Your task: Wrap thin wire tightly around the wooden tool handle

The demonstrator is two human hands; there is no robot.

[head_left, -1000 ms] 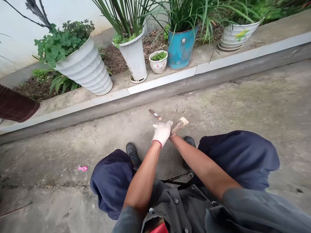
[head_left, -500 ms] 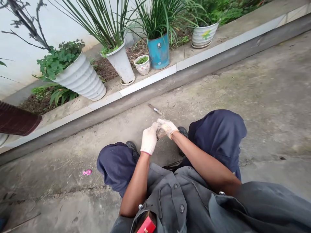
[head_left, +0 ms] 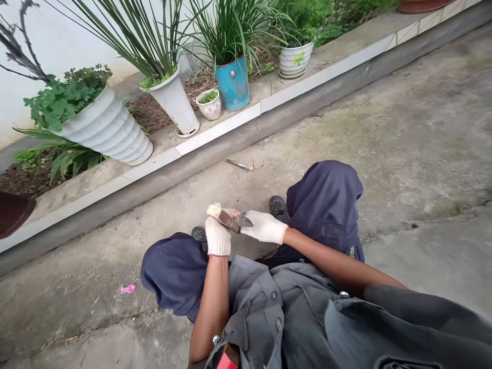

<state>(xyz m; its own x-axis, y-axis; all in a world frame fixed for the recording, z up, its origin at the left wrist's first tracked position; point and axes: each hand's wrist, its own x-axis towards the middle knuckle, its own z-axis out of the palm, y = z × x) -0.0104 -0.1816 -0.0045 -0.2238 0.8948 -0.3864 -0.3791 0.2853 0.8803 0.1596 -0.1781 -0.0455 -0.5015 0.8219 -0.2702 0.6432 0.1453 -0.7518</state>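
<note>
Both my hands wear white knitted gloves and meet low in front of me, between my knees. My left hand [head_left: 217,237] is closed around a short brown piece with a pale end [head_left: 227,219], which looks like wood or bamboo. A thin pale line, perhaps a thread, crosses its brown part. At the lower right end of that piece, my right hand [head_left: 267,228] is closed with its fingers against it. A dark grey patch shows at the right fingertips; I cannot tell whether it is a stain or part of something held.
On the concrete beyond my hands lies a slender tool [head_left: 239,164], with thin shavings or fibres around it. A small pink object [head_left: 128,288] lies left of my knee. Potted plants, including a blue pot [head_left: 233,84] and a ribbed white pot [head_left: 111,128], stand along a raised tiled ledge [head_left: 219,129].
My hands have come lower and left in view. The brown piece has turned so its pale end points up left, and my right hand shows its back. The camera view has shifted too.
</note>
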